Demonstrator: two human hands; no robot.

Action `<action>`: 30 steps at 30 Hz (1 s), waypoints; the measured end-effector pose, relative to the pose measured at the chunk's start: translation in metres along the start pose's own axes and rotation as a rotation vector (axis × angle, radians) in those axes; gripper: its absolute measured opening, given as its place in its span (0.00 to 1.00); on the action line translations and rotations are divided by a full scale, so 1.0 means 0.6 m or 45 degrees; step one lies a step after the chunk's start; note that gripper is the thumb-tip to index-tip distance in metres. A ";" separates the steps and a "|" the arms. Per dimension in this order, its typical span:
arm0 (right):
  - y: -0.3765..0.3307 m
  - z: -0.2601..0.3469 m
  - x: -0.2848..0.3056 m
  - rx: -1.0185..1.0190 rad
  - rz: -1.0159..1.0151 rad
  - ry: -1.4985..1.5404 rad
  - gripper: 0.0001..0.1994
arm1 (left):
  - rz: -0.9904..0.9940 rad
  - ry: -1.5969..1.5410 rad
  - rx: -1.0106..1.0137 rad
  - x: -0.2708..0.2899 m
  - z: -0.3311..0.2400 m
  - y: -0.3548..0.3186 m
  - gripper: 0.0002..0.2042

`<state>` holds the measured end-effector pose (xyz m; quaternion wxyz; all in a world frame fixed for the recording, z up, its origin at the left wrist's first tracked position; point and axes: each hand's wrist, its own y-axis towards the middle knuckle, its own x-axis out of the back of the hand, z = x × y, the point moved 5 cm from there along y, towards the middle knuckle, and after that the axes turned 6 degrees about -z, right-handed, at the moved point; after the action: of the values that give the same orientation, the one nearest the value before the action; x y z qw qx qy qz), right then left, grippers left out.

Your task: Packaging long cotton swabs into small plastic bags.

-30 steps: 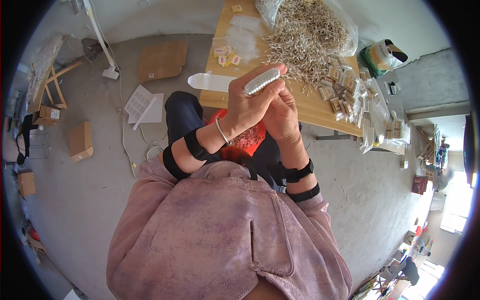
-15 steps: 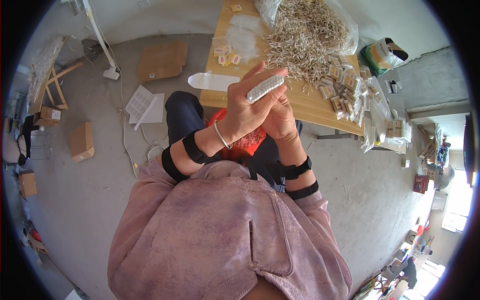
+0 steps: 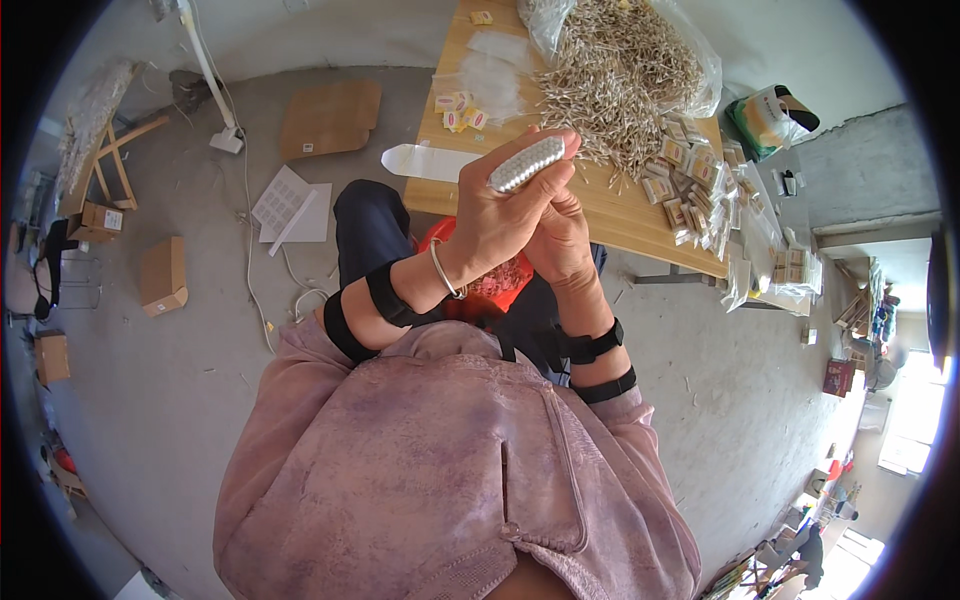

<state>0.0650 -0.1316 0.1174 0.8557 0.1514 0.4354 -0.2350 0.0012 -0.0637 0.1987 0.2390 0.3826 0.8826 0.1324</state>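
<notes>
Head view: I am grasping a bundle of cotton swabs [image 3: 527, 164] in my left hand [image 3: 490, 205], its white tips packed into a flat, rounded end that faces up at me. That end lies in the crook between my left thumb and fingers, the fingers along its far edge and the thumb along its near one. Its long axis slants, rising from near the base of the thumb on the left toward my fingertips on the right. The sticks below the tips are hidden by my hands.

My left hand is the nearer one, since it wraps the bundle directly. My right hand [image 3: 560, 235] sits just below and to the right, its fingers going up behind my left thumb; I cannot tell whether they press on the sticks or merely cup them. Beyond both hands, on the table [image 3: 640, 225], lies the loose heap of swabs [image 3: 610, 85], with small packs [image 3: 690, 180] to its right.

Compared with half a second ago, my left fingers lie closer along the bundle instead of lifting away, and the tips sit slightly higher and farther left. Both hands remain together over the table's near edge.
</notes>
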 end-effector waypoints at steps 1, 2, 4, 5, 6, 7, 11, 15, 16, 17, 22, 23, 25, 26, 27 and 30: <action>0.000 0.000 0.000 0.000 0.001 0.013 0.10 | 0.013 0.058 -0.041 0.002 0.002 0.000 0.14; 0.000 -0.001 -0.001 0.000 0.001 0.012 0.10 | 0.026 0.116 -0.082 0.001 0.001 0.000 0.14; 0.000 -0.002 -0.001 0.032 -0.021 -0.007 0.10 | -0.033 0.090 -0.090 -0.002 -0.001 -0.001 0.13; 0.001 -0.004 -0.001 0.032 -0.021 -0.008 0.10 | -0.091 0.064 -0.099 -0.001 -0.003 -0.001 0.11; 0.001 -0.009 0.004 0.005 -0.059 -0.003 0.10 | -0.091 0.064 -0.100 -0.001 -0.001 -0.001 0.11; 0.001 -0.013 0.009 -0.021 -0.098 0.003 0.10 | -0.080 0.125 -0.178 -0.001 -0.002 0.000 0.11; 0.004 -0.019 0.016 -0.001 -0.077 0.005 0.10 | -0.036 0.306 -0.369 -0.007 -0.014 -0.001 0.11; 0.005 -0.026 0.020 -0.013 -0.067 -0.025 0.09 | -0.048 0.291 -0.365 -0.012 -0.013 -0.006 0.11; 0.005 -0.026 0.019 -0.015 -0.075 -0.020 0.09 | -0.058 0.296 -0.349 -0.012 -0.013 -0.007 0.11; 0.004 -0.025 0.017 -0.014 -0.075 -0.019 0.09 | -0.067 0.301 -0.335 -0.012 -0.013 -0.006 0.11; -0.003 -0.009 -0.001 -0.065 -0.008 0.067 0.12 | -0.099 0.246 -0.293 -0.009 -0.013 -0.003 0.11; -0.004 -0.003 -0.008 -0.067 -0.008 0.069 0.12 | -0.106 0.239 -0.289 -0.008 -0.013 -0.001 0.11; -0.006 0.005 -0.024 -0.070 0.074 -0.050 0.12 | -0.065 0.268 -0.297 -0.006 -0.013 0.000 0.11; -0.006 0.007 -0.019 -0.065 0.073 -0.057 0.12 | -0.019 0.282 -0.312 -0.008 -0.014 -0.001 0.11; -0.004 0.008 -0.014 -0.043 0.122 -0.063 0.13 | -0.018 0.275 -0.315 -0.008 -0.015 -0.002 0.11; -0.001 0.009 -0.011 -0.019 0.153 -0.067 0.13 | 0.011 0.293 -0.341 -0.011 -0.015 -0.003 0.11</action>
<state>0.0650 -0.1331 0.1258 0.8806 0.1646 0.4045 -0.1839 -0.0005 -0.0705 0.2076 0.1848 0.3334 0.8769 0.2928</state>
